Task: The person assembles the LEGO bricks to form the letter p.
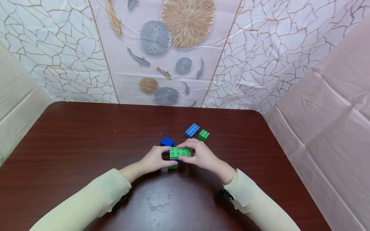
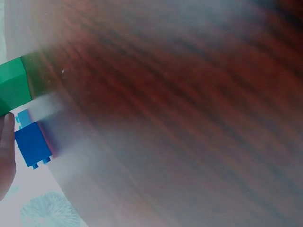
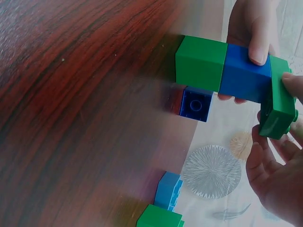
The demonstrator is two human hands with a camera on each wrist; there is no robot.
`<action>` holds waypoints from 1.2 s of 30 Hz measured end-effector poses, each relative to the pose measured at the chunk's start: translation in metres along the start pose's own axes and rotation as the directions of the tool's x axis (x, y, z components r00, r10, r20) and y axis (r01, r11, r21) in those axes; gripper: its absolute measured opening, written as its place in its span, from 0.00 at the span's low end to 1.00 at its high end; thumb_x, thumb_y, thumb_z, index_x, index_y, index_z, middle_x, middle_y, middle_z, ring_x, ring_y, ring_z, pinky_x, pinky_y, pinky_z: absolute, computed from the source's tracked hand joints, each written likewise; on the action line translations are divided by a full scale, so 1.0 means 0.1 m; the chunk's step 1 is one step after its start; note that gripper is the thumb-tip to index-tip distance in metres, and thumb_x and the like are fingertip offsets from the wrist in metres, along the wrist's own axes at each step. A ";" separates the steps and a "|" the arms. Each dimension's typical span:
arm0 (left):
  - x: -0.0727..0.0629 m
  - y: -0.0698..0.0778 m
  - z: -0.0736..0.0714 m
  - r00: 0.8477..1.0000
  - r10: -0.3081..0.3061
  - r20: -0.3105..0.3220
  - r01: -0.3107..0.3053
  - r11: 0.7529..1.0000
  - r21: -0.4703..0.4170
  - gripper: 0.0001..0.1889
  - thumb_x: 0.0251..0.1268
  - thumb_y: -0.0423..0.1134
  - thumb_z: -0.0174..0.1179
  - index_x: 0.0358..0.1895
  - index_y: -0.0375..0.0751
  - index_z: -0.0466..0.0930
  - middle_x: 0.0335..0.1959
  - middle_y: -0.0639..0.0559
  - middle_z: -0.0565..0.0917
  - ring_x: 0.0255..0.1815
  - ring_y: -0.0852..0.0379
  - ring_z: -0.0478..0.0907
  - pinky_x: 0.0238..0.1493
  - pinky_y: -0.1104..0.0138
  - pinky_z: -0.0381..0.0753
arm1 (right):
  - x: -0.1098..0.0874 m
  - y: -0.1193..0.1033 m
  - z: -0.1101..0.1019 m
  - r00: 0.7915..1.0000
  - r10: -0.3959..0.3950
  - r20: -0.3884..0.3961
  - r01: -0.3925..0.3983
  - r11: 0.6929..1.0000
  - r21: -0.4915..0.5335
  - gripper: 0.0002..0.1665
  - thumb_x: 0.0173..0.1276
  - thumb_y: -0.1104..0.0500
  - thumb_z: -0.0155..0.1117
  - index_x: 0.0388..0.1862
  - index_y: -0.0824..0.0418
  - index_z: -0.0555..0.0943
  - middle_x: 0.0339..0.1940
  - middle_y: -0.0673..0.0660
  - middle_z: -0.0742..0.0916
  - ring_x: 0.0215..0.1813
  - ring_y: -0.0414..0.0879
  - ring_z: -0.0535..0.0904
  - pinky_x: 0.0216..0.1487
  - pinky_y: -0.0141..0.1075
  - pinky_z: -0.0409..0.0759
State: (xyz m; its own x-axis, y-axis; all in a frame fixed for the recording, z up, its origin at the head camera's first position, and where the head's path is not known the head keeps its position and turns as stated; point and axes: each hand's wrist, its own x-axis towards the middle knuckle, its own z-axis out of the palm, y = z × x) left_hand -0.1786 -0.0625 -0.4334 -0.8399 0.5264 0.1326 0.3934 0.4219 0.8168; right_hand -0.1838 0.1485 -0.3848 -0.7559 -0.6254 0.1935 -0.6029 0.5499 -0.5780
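A stack of toy building bricks stands between both hands. Its base is a green brick (image 1: 173,166), with a dark blue brick (image 3: 245,71) above it. Across the top lies a long green brick (image 1: 180,152), studs up and overhanging toward the right. My left hand (image 1: 153,158) grips the dark blue brick, thumb on the near face and fingers behind. The right hand (image 1: 203,155) pinches the long green brick's overhanging end between thumb and fingers. The left wrist view catches only the base brick (image 2: 14,87) and part of a finger (image 2: 5,156) at its left edge.
Just behind the stack, another dark blue brick (image 1: 167,141) lies on its side, hollow underside showing in the right wrist view. Farther back to the right are a light blue brick (image 1: 192,130) and a small green brick (image 1: 203,135). Patterned cloth (image 1: 185,77) hangs beyond the table (image 1: 86,144).
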 end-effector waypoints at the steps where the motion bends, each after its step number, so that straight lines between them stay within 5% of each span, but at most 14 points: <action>1: -0.01 0.00 -0.01 1.000 -0.001 -0.001 0.001 1.000 0.011 0.20 0.55 0.47 0.66 0.50 0.43 0.79 0.44 0.53 0.85 0.45 0.61 0.80 0.47 0.69 0.78 | 0.00 0.00 0.00 1.000 0.000 0.001 0.000 1.000 0.000 0.20 0.56 0.56 0.71 0.48 0.59 0.82 0.42 0.54 0.85 0.38 0.42 0.73 0.33 0.28 0.74; 13: -0.12 0.02 -0.08 0.996 0.047 -0.071 -0.047 0.999 -0.002 0.14 0.52 0.46 0.69 0.38 0.47 0.78 0.37 0.56 0.84 0.42 0.60 0.80 0.46 0.67 0.79 | 0.04 -0.03 0.00 0.996 0.055 0.067 -0.062 0.993 0.101 0.21 0.57 0.55 0.70 0.50 0.59 0.82 0.44 0.54 0.85 0.36 0.41 0.73 0.33 0.31 0.77; 19: -0.16 -0.03 -0.12 0.995 0.056 -0.086 -0.055 0.998 0.014 0.13 0.51 0.44 0.70 0.38 0.48 0.77 0.35 0.58 0.84 0.40 0.63 0.80 0.45 0.68 0.79 | 0.22 0.06 -0.02 0.982 0.189 0.016 -0.188 0.956 0.224 0.19 0.65 0.55 0.62 0.53 0.63 0.79 0.45 0.59 0.86 0.42 0.45 0.79 0.44 0.34 0.80; 26: -0.21 -0.06 -0.15 0.996 0.045 -0.070 -0.046 0.999 -0.012 0.13 0.53 0.45 0.69 0.39 0.47 0.77 0.35 0.56 0.85 0.39 0.62 0.81 0.45 0.68 0.81 | 0.46 0.27 0.14 0.952 0.305 -0.013 -0.300 0.943 0.142 0.22 0.64 0.53 0.64 0.53 0.63 0.79 0.42 0.57 0.86 0.41 0.46 0.79 0.43 0.35 0.80; 36: -0.25 -0.07 -0.18 0.999 0.008 -0.048 -0.011 0.998 -0.055 0.14 0.53 0.43 0.68 0.42 0.47 0.77 0.38 0.55 0.84 0.41 0.62 0.82 0.45 0.71 0.81 | 0.64 0.30 0.37 0.922 0.378 0.084 -0.383 0.922 0.055 0.30 0.58 0.48 0.69 0.58 0.60 0.76 0.51 0.57 0.83 0.47 0.47 0.78 0.49 0.40 0.79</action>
State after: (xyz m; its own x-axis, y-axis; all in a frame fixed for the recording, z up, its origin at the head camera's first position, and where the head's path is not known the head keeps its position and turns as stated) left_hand -0.1671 -0.0923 -0.4325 -0.8537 0.4937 0.1658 0.3812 0.3754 0.8449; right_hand -0.2412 0.1043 -0.4186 -0.9033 -0.4156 -0.1068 -0.2525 0.7160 -0.6508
